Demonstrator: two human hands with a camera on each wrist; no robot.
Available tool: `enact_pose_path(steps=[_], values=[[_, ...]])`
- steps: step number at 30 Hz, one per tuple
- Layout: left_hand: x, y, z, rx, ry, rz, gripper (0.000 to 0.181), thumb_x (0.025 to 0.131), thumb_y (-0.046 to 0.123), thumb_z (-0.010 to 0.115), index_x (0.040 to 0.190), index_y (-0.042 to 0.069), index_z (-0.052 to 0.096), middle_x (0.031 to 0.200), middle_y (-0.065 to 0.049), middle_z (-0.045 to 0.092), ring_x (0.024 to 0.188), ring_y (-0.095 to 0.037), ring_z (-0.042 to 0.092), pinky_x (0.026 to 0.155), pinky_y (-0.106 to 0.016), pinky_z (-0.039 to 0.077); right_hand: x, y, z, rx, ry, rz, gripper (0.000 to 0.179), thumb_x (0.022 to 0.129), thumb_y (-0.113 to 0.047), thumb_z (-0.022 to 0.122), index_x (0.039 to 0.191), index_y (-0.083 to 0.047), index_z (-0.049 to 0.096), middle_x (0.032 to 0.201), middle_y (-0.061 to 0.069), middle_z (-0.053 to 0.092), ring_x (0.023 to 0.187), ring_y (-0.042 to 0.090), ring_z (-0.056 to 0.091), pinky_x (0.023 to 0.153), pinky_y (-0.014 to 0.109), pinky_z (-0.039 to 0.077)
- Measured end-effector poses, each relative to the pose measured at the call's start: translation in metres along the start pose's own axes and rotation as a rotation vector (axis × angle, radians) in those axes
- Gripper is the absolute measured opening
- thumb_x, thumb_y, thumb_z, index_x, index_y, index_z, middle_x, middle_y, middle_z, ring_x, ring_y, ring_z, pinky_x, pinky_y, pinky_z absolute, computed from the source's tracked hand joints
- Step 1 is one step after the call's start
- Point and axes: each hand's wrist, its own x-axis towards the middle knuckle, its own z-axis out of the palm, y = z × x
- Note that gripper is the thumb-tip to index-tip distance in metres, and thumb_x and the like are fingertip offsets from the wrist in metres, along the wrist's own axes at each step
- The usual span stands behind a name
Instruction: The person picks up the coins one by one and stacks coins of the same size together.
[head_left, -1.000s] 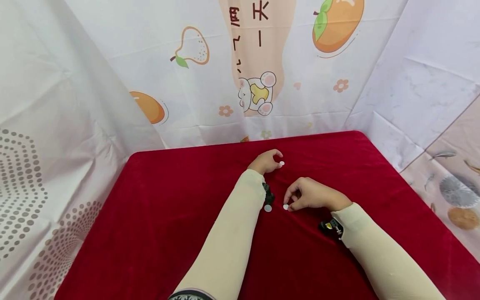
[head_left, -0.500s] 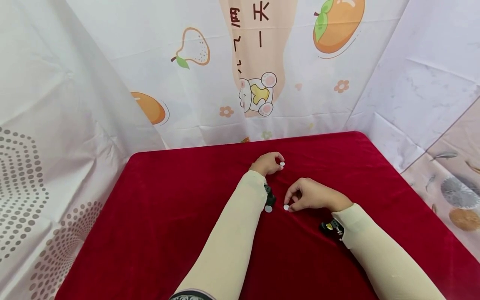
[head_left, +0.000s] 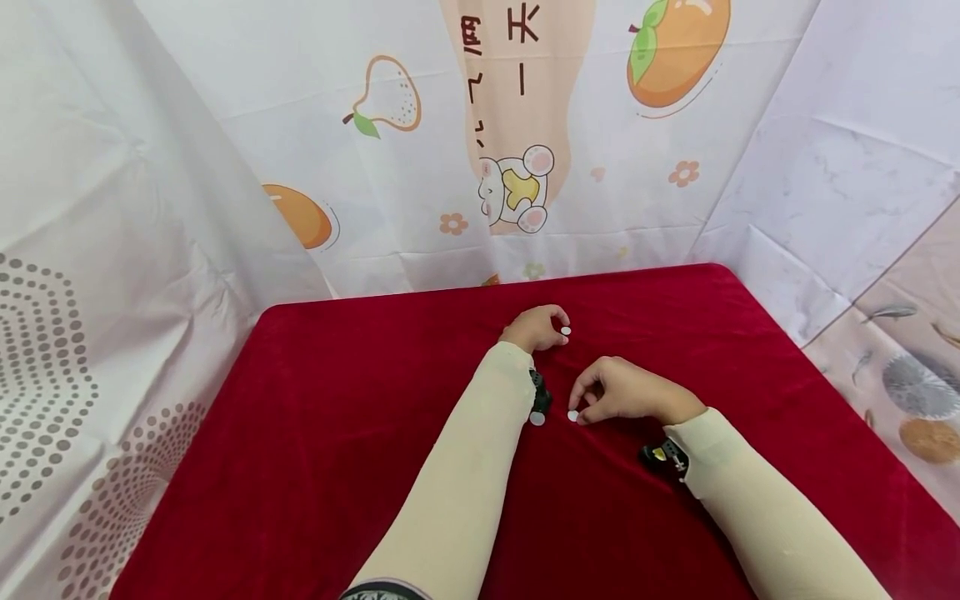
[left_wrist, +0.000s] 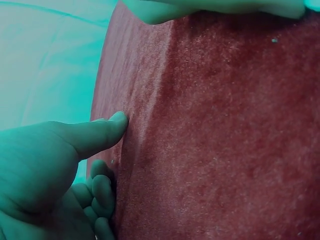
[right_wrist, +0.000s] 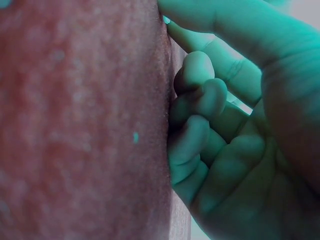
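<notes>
Toward the back of the red cloth, my left hand (head_left: 536, 327) has its thumb and index finger closed about a small white disc (head_left: 566, 331), which lies low at the cloth. In the left wrist view the thumb reaches down to the cloth, the other fingers are bent, and no disc shows. My right hand (head_left: 618, 388), nearer the body and to the right, pinches a second white disc (head_left: 573, 415) between thumb and index finger. Its other fingers curl in against the palm (right_wrist: 240, 165) in the right wrist view. A third white disc (head_left: 537, 419) shows just beside the left wrist camera.
Red velvety cloth (head_left: 360, 400) covers the table, with faint creases between the hands. A white printed curtain (head_left: 420, 167) hangs right behind its back edge, with further hangings at both sides. Dark wrist cameras (head_left: 663, 455) stick out from the cream sleeves (head_left: 450, 475).
The left index finger has come down toward the thumb around its disc, which has shifted slightly toward the thumb. The right hand has stayed in place with its disc.
</notes>
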Motion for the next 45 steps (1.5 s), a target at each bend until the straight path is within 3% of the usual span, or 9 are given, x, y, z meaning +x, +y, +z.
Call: enact_pose_path(steps=[7, 17, 22, 30, 45], values=[[-0.0046, 0.0024, 0.0006, 0.006, 0.000, 0.006, 0.020, 0.096, 0.029, 0.075, 0.114, 0.028, 0.067, 0.122, 0.005, 0.068, 0.115, -0.021, 0.061, 0.115, -0.064, 0.035, -0.0014, -0.0005, -0.0002, -0.005, 0.001, -0.005, 0.015, 0.081, -0.018, 0.088, 0.086, -0.030, 0.080, 0.061, -0.006, 0.060, 0.057, 0.007, 0.052, 0.056, 0.022, 0.044], [-0.0091, 0.0029, -0.0001, -0.007, 0.014, 0.004, 0.016, 0.096, 0.029, 0.075, 0.110, 0.027, 0.068, 0.110, 0.006, 0.068, 0.103, -0.019, 0.061, 0.108, -0.058, 0.041, -0.0007, 0.0019, 0.0016, -0.001, 0.003, -0.016, 0.018, 0.080, -0.016, 0.088, 0.086, -0.030, 0.080, 0.062, -0.007, 0.061, 0.058, 0.007, 0.053, 0.057, 0.022, 0.044], [-0.0080, 0.0019, -0.0009, -0.016, 0.036, 0.013, 0.016, 0.095, 0.034, 0.077, 0.106, 0.027, 0.068, 0.111, 0.007, 0.068, 0.106, -0.020, 0.061, 0.111, -0.062, 0.038, -0.0007, -0.0005, -0.0002, -0.004, 0.006, -0.014, 0.017, 0.080, -0.016, 0.088, 0.086, -0.031, 0.080, 0.061, -0.007, 0.061, 0.058, 0.007, 0.053, 0.056, 0.022, 0.044], [-0.0031, 0.0019, 0.0020, -0.028, 0.057, -0.017, 0.013, 0.094, 0.037, 0.077, 0.096, 0.029, 0.067, 0.095, 0.009, 0.067, 0.104, -0.020, 0.063, 0.109, -0.061, 0.038, -0.0001, -0.0024, -0.0016, -0.009, 0.007, -0.022, 0.017, 0.081, -0.016, 0.088, 0.087, -0.031, 0.080, 0.062, -0.008, 0.061, 0.059, 0.006, 0.053, 0.057, 0.022, 0.044], [-0.0032, 0.0039, 0.0037, 0.010, 0.078, -0.045, 0.012, 0.094, 0.037, 0.077, 0.096, 0.030, 0.067, 0.096, 0.010, 0.067, 0.106, -0.019, 0.063, 0.105, -0.058, 0.042, 0.0009, 0.0001, -0.0005, -0.005, 0.003, -0.021, 0.017, 0.080, -0.016, 0.088, 0.086, -0.031, 0.080, 0.062, -0.008, 0.061, 0.059, 0.006, 0.054, 0.057, 0.022, 0.045]])
